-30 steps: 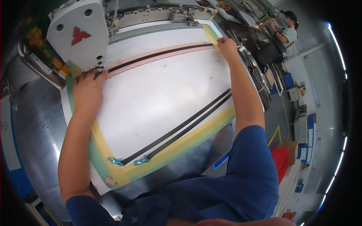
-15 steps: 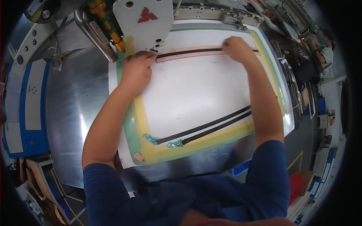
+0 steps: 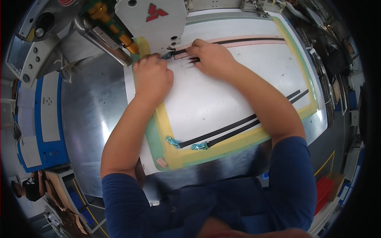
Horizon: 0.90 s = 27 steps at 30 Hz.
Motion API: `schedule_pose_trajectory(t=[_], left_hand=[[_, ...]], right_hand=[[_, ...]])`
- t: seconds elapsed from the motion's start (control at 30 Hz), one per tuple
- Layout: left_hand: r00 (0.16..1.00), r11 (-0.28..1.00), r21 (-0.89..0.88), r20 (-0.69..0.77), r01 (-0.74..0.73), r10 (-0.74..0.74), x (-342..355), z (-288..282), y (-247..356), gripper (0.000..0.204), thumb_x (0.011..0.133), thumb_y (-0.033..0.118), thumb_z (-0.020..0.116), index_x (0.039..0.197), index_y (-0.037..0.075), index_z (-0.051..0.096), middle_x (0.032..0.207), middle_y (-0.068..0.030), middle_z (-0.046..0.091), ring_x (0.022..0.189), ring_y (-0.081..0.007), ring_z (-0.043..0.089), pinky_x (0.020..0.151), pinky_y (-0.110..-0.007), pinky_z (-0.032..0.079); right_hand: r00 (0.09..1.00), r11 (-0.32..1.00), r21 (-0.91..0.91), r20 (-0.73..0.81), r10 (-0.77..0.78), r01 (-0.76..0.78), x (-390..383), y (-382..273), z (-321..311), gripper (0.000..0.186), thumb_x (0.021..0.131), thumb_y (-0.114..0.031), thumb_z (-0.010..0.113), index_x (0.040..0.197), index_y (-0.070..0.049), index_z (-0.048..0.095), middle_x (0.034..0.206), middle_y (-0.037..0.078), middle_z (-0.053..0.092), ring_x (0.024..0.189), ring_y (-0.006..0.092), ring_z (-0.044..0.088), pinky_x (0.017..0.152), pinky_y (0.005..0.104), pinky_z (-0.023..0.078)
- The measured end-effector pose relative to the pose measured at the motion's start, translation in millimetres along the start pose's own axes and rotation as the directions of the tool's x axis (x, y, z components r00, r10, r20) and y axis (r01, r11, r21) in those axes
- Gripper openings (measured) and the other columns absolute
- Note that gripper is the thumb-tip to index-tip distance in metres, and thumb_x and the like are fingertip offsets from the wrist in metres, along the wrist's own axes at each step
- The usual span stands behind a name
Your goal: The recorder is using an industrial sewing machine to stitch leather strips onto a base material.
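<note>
Metal table (image 3: 91, 119): hands (image 3: 182, 67) press black strap (image 3: 238, 41), lengthwise left-right.

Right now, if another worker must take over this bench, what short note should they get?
Left hand: flat on the template at its upper left edge, by the machine head.
Right hand: fingers press the end of the upper zipper pair near the head.
Lower zipper pair: lies diagonally on the template, pullers at the lower left, untouched.
Done: both pairs are laid on the template.
Left: cannot tell whether any is sewn.
</note>
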<state>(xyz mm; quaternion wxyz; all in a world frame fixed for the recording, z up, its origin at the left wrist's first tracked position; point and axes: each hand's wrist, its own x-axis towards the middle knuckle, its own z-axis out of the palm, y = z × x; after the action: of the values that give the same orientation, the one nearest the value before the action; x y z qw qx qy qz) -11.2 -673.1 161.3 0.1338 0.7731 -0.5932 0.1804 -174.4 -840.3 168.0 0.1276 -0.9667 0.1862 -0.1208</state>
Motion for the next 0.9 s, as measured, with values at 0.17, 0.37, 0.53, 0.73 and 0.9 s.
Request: schedule_pose_trajectory(t=[0.17, 0.37, 0.53, 0.73, 0.9], left_hand=[[0.999, 0.997, -0.072, -0.037, -0.026, 0.023, 2.0, 3.6, -2.4, 0.042, 0.086, 0.022, 0.070, 0.124, 0.004, 0.073, 0.126, -0.0126, 0.071, 0.119, -0.0329, 0.064, 0.103, -0.047, 0.048], [0.997, 0.984, -0.173, 0.061, -0.033, 0.044, 4.4, 11.1, 1.5, 0.052, 0.091, 0.030, 0.071, 0.136, 0.004, 0.068, 0.133, -0.0168, 0.068, 0.123, -0.0369, 0.063, 0.108, -0.047, 0.048], [0.992, 0.979, -0.203, 0.124, 0.019, 0.006, 6.7, 7.2, 5.9, 0.052, 0.092, 0.031, 0.070, 0.135, 0.002, 0.067, 0.135, -0.0174, 0.067, 0.124, -0.0370, 0.063, 0.106, -0.049, 0.048], [0.984, 0.976, -0.211, 0.176, 0.058, -0.020, 10.3, 4.4, 5.2, 0.052, 0.092, 0.031, 0.070, 0.135, 0.002, 0.068, 0.136, -0.0167, 0.065, 0.123, -0.0361, 0.063, 0.105, -0.049, 0.047], [0.986, 0.978, -0.202, 0.163, 0.054, -0.021, 10.9, 6.0, 6.5, 0.052, 0.093, 0.033, 0.070, 0.134, 0.001, 0.069, 0.135, -0.0168, 0.066, 0.124, -0.0356, 0.062, 0.105, -0.049, 0.047]], right_hand=[[0.998, 0.999, 0.013, -0.049, -0.036, 0.037, 0.3, 0.9, 3.3, 0.034, 0.087, -0.014, 0.069, 0.120, -0.008, 0.072, 0.117, 0.009, 0.063, 0.105, 0.0302, 0.069, 0.086, 0.0443, 0.059], [0.999, 0.999, 0.013, -0.042, -0.033, 0.034, 1.4, 0.5, 3.2, 0.033, 0.087, -0.014, 0.070, 0.119, -0.008, 0.072, 0.116, 0.010, 0.062, 0.103, 0.0313, 0.070, 0.085, 0.0450, 0.059], [0.999, 0.999, 0.006, -0.043, -0.033, 0.033, 0.5, 1.1, 3.9, 0.030, 0.086, -0.014, 0.071, 0.116, -0.007, 0.073, 0.114, 0.010, 0.063, 0.102, 0.0315, 0.070, 0.083, 0.0451, 0.059], [0.999, 1.000, -0.007, -0.043, -0.030, 0.030, 1.6, -0.5, 3.8, 0.028, 0.086, -0.014, 0.071, 0.113, -0.007, 0.073, 0.113, 0.011, 0.063, 0.100, 0.0318, 0.071, 0.083, 0.0454, 0.059], [0.999, 0.999, -0.038, 0.031, 0.015, -0.013, 2.3, -5.7, 0.1, 0.038, 0.087, -0.012, 0.070, 0.125, -0.010, 0.071, 0.119, 0.009, 0.064, 0.103, 0.0320, 0.070, 0.085, 0.0454, 0.058]])
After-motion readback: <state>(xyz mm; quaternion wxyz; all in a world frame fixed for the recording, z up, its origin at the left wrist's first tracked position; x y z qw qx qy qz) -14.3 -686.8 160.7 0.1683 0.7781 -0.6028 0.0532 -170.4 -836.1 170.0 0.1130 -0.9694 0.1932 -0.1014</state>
